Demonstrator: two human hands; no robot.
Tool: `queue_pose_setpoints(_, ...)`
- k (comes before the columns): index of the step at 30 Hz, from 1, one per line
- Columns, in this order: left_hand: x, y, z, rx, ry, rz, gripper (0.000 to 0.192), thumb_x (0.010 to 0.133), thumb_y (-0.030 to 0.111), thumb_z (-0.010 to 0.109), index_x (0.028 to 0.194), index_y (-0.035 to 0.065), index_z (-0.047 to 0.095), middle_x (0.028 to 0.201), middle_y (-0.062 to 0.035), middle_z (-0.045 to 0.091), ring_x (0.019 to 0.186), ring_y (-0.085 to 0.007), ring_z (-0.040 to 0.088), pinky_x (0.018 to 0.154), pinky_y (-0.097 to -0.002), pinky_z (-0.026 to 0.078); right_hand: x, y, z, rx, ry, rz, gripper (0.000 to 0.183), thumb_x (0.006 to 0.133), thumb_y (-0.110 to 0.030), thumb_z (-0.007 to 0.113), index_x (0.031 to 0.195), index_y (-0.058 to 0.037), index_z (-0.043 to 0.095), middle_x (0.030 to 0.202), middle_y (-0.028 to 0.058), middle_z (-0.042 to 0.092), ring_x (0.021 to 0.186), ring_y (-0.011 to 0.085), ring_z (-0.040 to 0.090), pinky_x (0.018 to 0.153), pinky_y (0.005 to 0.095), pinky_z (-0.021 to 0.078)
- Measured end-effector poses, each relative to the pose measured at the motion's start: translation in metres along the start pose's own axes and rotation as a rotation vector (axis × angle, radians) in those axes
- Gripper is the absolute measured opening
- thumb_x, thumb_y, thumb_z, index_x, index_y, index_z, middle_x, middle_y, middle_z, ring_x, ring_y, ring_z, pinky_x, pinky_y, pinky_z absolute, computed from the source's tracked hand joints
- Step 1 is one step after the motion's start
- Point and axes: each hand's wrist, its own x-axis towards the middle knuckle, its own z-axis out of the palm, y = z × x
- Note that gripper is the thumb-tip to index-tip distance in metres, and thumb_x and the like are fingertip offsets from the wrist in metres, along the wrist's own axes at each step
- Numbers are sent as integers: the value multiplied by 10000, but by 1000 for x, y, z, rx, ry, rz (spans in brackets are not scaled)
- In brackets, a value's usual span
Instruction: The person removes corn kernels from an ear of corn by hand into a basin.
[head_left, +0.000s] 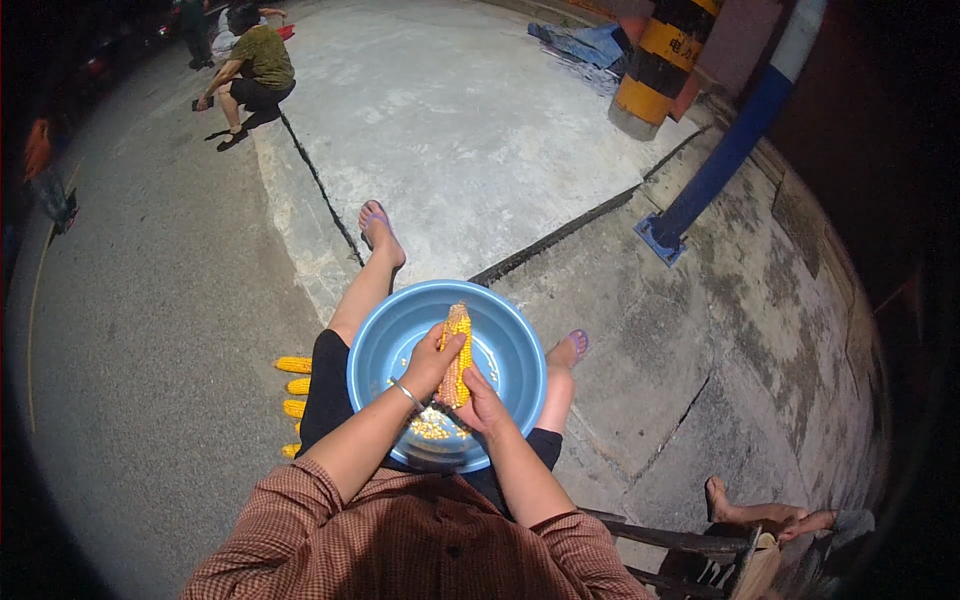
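Both my hands grip one ear of dried yellow corn (460, 360), its tip pointing away from me. My left hand (433, 361) wraps its left side, the thumb laid across the kernels. Lower down, my right hand (481, 403) holds it near the bottom end. Part of the cob is bare of kernels, mostly along the lower left. Beneath my hands a blue plastic basin (520, 360) rests on my lap between my legs. Loose corn kernels (430, 426) lie in its bottom, most of them towards me. A metal bangle circles my left wrist.
Several corn ears (293, 386) lie on the ground left of my thigh. A person (262, 64) squats ahead on the left. Another person's legs (757, 514) show beside a bench (660, 536) at the lower right. A blue pole (720, 165) and a striped post (660, 67) stand ahead right.
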Motion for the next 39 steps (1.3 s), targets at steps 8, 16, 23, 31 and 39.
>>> queue_pose_setpoints(8, 0, 4, -1, 38, -66, 38, 345, 901, 198, 505, 1190, 16, 461, 914, -39, 573, 761, -86, 535, 667, -230, 451, -1, 0, -13, 70, -55, 41, 586, 887, -264, 510, 1375, -118, 221, 1240, 93, 440, 1074, 252, 494, 828, 395, 458)
queue_pose_setpoints(16, -8, 15, -8, -222, -93, -76, 342, 941, 277, 399, 1157, 24, 478, 878, -30, 557, 671, -62, 514, 562, -214, 431, 0, -1, -12, 25, -64, 60, 523, 881, -328, 511, 1314, -117, 308, 1110, 118, 515, 930, 295, 560, 747, 419, 485)
queue_pose_setpoints(23, 2, 13, 1, -23, -17, -76, 324, 910, 275, 480, 1101, 14, 507, 846, -41, 568, 734, -101, 544, 645, -247, 453, 1, 1, -16, -27, -61, 53, 538, 874, -321, 524, 1314, -106, 301, 1123, 127, 511, 934, 284, 562, 757, 426, 491)
queue_pose_setpoints(31, 11, -9, -8, 23, -61, 22, 315, 903, 235, 504, 1116, 2, 498, 859, -52, 582, 737, -101, 544, 647, -252, 454, -1, -1, -14, 81, -39, 72, 488, 897, -274, 481, 1312, -91, 300, 1081, 140, 519, 888, 281, 566, 735, 391, 485)
queue_pose_setpoints(39, 7, -7, -12, -230, -156, -45, 356, 949, 230, 385, 1237, 26, 434, 869, -10, 541, 697, -71, 508, 597, -207, 431, -1, -1, -14, 119, -29, 89, 512, 860, -323, 542, 1274, -93, 348, 1082, 130, 521, 880, 284, 561, 718, 393, 471)
